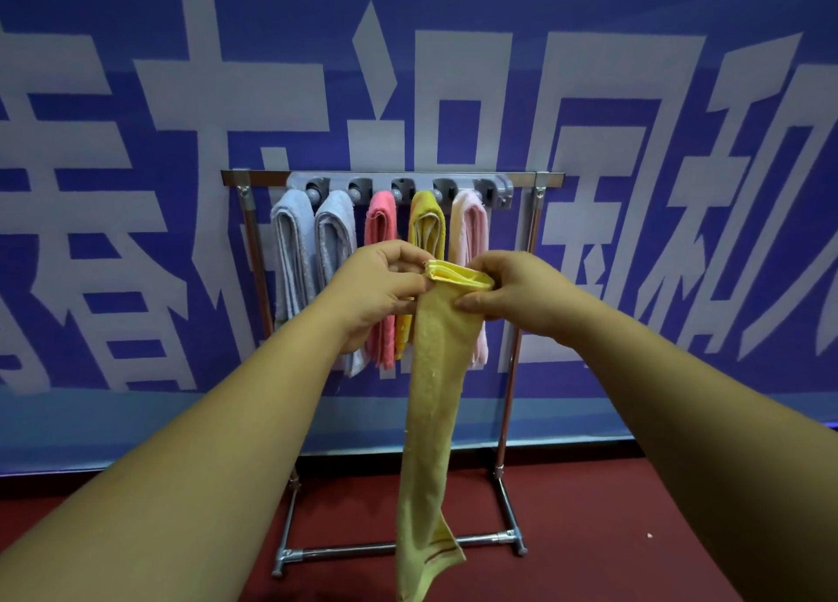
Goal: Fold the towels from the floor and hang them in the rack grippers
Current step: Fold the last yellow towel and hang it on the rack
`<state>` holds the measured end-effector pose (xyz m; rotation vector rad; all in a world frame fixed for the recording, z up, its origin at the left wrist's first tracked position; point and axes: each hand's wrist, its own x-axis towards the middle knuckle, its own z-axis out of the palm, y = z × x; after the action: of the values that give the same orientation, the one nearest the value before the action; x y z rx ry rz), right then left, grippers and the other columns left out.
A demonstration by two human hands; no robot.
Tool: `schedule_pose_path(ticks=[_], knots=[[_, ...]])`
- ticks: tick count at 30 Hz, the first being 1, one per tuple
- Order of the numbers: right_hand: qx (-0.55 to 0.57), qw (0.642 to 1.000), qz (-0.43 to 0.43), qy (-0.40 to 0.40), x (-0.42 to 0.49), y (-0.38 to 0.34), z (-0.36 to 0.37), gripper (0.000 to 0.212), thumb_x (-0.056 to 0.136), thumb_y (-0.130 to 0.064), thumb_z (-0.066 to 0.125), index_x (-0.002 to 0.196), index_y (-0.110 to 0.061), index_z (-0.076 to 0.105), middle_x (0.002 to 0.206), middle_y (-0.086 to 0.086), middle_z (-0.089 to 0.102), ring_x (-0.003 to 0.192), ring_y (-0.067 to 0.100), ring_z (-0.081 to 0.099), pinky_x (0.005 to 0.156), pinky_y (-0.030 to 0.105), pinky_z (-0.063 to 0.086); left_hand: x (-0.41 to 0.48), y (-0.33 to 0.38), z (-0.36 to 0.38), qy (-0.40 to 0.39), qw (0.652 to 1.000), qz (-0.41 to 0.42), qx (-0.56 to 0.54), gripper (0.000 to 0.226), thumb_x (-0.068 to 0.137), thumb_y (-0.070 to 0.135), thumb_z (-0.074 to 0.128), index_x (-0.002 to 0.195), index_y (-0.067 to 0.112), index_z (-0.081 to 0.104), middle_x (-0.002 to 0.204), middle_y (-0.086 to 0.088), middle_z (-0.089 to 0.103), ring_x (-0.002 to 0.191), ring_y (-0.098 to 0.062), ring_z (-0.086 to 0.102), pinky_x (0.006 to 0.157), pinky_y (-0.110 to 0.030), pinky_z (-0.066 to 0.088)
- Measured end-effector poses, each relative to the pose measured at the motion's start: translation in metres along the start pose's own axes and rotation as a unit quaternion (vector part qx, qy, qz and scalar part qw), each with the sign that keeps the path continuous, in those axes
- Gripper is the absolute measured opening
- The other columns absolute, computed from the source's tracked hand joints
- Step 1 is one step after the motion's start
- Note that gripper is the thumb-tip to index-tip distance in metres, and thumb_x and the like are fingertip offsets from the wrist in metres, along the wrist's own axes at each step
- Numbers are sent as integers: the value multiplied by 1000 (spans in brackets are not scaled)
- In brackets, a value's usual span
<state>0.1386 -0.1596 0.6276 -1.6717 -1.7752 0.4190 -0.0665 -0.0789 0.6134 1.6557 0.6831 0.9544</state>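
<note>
A pale yellow towel [431,420], folded into a long narrow strip, hangs down in front of me. My left hand [381,284] pinches its top left corner and my right hand [517,293] pinches the top right edge. Behind it stands a metal rack [508,375] with a grey gripper bar [403,187] across the top. Several folded towels hang from the grippers: two light blue [290,248], one pink [378,225], one yellow [426,225] and one pale pink [469,230]. The rightmost gripper [494,191] holds no towel.
A blue banner [136,193] with large white characters covers the wall behind the rack. The floor [635,533] is dark red. The rack's base bar [362,549] lies on the floor below the hanging towel.
</note>
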Motion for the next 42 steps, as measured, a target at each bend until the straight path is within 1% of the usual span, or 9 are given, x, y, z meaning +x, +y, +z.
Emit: schedule_pose_path(ticks=[4,7,19,24,29,33,35,38,42], knots=[[64,996,-13,64,-3,-6,-5,7,97,-23,72,97,-16,73,96,13,73,94,31,72,89,55,62,-2,2,1,8,999,11,-48,19,95,-4,72,111,8,72,104,-14,75,97,-28,73,89,-44,62],[120,983,-56,130,-1,-21,-10,13,98,-28,70,99,-16,75,99,14,73,98,37,71,87,57,62,0,5,3,32,991,26,-131,18,98,-1,69,111,10,69,98,-7,75,85,-19,72,75,-34,60],[132,983,-7,129,4,-13,-14,7,102,-25,67,102,-23,73,99,4,74,97,22,72,90,47,63,14,0,17,49,989,21,-137,19,99,-1,67,112,14,68,96,-2,75,86,-16,73,69,-30,61],[148,979,-17,137,8,-19,-15,6,102,-23,66,101,-24,72,101,11,74,98,30,72,88,49,63,8,-12,25,1,995,-23,-92,46,89,8,83,128,11,59,117,-13,76,104,-29,77,89,-44,64],[167,976,-24,138,14,-23,-24,6,103,-23,65,104,-25,71,104,3,73,101,22,71,86,41,62,9,-40,33,52,996,-5,-76,48,86,-1,85,112,16,48,107,-15,74,96,-26,76,76,-33,60],[137,984,-12,116,18,-20,-28,9,103,-21,66,108,-20,72,105,3,73,101,23,71,86,40,63,12,-46,34,56,994,9,-91,36,85,2,86,99,15,55,107,-19,74,104,-36,75,90,-47,63],[140,981,-12,133,20,-18,-27,8,102,-21,66,107,-20,72,103,6,73,99,25,70,83,40,63,14,-48,35,52,994,6,-97,35,85,2,85,98,14,56,103,-17,76,100,-33,76,86,-45,64],[112,986,-5,121,21,-19,-27,8,101,-20,66,105,-19,73,102,7,73,98,26,71,81,39,64,11,-51,37,61,993,-7,-101,36,86,-4,82,105,14,56,97,-6,78,88,-20,76,66,-26,59],[179,970,-11,165,23,-20,-33,11,99,-12,66,107,-12,74,101,18,74,92,25,74,79,45,66,13,-56,34,68,991,-30,-114,55,83,-1,86,125,15,55,112,-11,74,100,-22,76,81,-34,60]])
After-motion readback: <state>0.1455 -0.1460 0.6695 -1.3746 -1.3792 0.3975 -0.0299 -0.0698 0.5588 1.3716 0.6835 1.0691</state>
